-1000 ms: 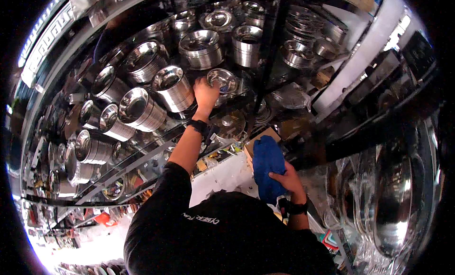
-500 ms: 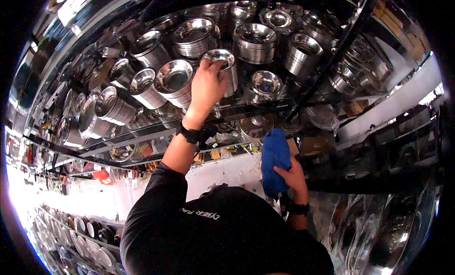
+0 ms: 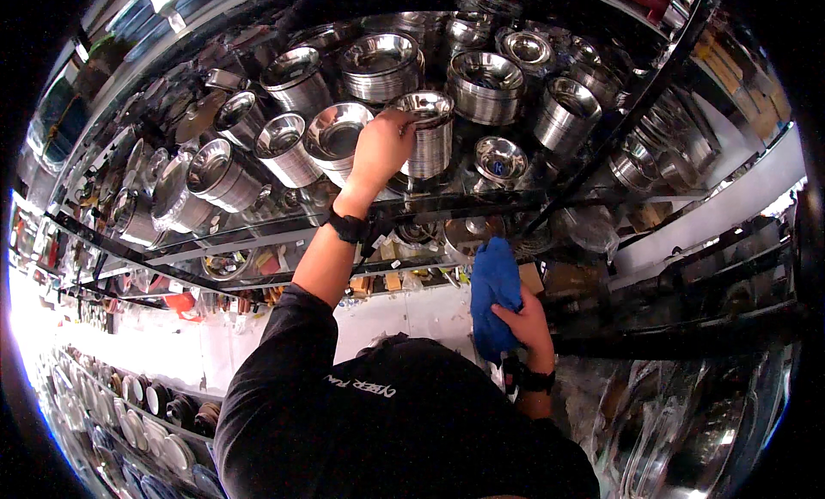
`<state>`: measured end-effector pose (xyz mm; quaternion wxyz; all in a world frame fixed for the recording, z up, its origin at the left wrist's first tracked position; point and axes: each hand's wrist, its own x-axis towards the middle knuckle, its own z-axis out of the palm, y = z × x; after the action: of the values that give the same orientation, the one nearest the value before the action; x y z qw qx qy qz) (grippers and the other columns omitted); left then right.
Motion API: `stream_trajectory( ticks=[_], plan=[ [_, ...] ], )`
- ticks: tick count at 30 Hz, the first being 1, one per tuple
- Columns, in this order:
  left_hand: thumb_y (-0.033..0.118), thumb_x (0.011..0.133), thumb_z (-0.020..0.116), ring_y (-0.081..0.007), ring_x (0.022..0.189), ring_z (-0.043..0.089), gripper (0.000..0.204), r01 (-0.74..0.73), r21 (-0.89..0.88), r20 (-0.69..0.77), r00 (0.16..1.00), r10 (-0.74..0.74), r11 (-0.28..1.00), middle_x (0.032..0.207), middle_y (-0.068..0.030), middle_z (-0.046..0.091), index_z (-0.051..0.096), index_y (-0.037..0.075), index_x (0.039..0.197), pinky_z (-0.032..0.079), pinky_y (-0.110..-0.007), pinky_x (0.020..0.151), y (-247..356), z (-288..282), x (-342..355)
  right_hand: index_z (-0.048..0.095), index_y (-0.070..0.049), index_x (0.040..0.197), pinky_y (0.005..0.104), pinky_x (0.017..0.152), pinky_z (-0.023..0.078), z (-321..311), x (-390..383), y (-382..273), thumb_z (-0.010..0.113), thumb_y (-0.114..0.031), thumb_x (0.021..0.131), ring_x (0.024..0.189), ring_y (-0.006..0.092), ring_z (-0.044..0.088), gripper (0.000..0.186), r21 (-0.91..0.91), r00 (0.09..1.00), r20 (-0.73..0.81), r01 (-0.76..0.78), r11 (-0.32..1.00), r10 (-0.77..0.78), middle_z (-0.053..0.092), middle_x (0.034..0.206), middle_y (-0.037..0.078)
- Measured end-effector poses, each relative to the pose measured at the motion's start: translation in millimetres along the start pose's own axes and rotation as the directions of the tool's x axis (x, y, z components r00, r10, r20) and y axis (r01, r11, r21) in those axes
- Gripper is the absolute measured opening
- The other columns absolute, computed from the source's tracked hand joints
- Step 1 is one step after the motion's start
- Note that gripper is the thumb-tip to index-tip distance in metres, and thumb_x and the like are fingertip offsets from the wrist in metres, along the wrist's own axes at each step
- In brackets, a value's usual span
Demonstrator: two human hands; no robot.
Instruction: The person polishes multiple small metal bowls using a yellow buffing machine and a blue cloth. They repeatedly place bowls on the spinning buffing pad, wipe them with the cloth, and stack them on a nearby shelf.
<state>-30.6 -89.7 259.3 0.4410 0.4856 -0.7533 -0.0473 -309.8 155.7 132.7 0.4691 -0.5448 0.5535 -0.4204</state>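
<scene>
My left hand is at the near left rim of a tall stack of shiny steel bowls. Its fingers are closed on the edge of the top bowl, which sits slightly tilted on the stack; the fingertips are partly hidden. Lower down and to the right, my right hand grips a bunched blue cloth, thumb lying across it. Beside the left hand stands another stack of wider steel bowls. A single small steel bowl rests to the right of the gripped stack.
More steel bowl stacks crowd the dark shelf behind and to the left. A black shelf post slants down at the right. The shelf's front edge runs below my left wrist. Plates stand in racks at the lower left.
My left hand has drawn back from over the bowl's mouth to its near left rim, and the top bowl is now tilted. The view has shifted slightly; the right hand still holds the cloth.
</scene>
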Motion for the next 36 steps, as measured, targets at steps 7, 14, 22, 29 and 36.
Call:
stream_trajectory(
  ticks=[7,14,22,29,36],
  plan=[
    [0.009,0.081,0.064,-0.0355,0.084,0.063,0.012,-0.079,-0.114,-0.152,0.987,0.061,0.990,0.091,-0.0166,0.066,0.068,0.001,0.089,0.051,-0.040,0.074,0.5,-3.4,4.2,0.050,-0.001,0.127,0.0351,0.092,0.046,3.6,-11.7,-8.1,0.074,-0.006,0.078,0.103,0.0191,0.058,0.055,0.036,0.997,-0.045,-0.067,0.997,0.068,0.062,0.114,0.009],
    [0.001,0.081,0.064,-0.0271,0.088,0.064,0.011,-0.291,-0.400,-0.083,0.956,0.282,0.869,0.094,-0.0127,0.065,0.065,0.000,0.092,0.050,-0.032,0.075,23.2,-57.5,-29.9,0.016,-0.008,0.150,0.0367,0.100,0.041,12.6,-10.0,-53.2,0.077,-0.005,0.069,0.120,0.0252,0.050,0.102,-0.007,0.970,-0.156,0.188,0.982,-0.187,0.046,0.137,0.015],
    [-0.001,0.083,0.063,-0.0278,0.092,0.061,0.010,-0.054,-0.684,0.366,0.837,0.406,0.728,0.096,-0.0123,0.063,0.063,-0.001,0.093,0.049,-0.036,0.081,1.5,-103.2,-128.0,0.019,-0.011,0.150,0.0363,0.099,0.040,71.1,21.0,-95.6,0.077,-0.004,0.064,0.118,0.0297,0.054,0.103,-0.311,0.932,0.245,0.338,0.888,-0.268,0.052,0.131,0.019],
    [0.006,0.085,0.061,-0.0188,0.117,0.046,0.056,0.294,-0.917,0.314,0.949,0.031,0.271,0.141,-0.0078,0.042,0.042,0.007,0.138,0.040,-0.036,0.097,-39.2,-129.1,-201.0,0.052,-0.007,0.122,0.0405,0.091,0.046,146.9,15.4,-97.1,0.078,-0.012,0.065,0.107,0.0357,0.057,0.063,-0.421,0.885,0.225,0.465,0.779,-0.407,0.058,0.115,0.017],
    [0.025,0.097,0.051,-0.0214,0.120,0.051,0.046,0.507,-0.853,0.518,0.787,-0.335,-0.127,0.130,-0.0115,0.053,0.042,0.001,0.135,0.038,-0.035,0.104,-66.9,-133.5,-260.2,0.047,-0.017,0.131,0.0435,0.094,0.046,230.2,2.3,-125.0,0.073,-0.009,0.068,0.115,0.0388,0.053,0.068,-0.529,0.838,0.361,0.545,0.651,-0.408,0.050,0.131,0.018]
  ],
)
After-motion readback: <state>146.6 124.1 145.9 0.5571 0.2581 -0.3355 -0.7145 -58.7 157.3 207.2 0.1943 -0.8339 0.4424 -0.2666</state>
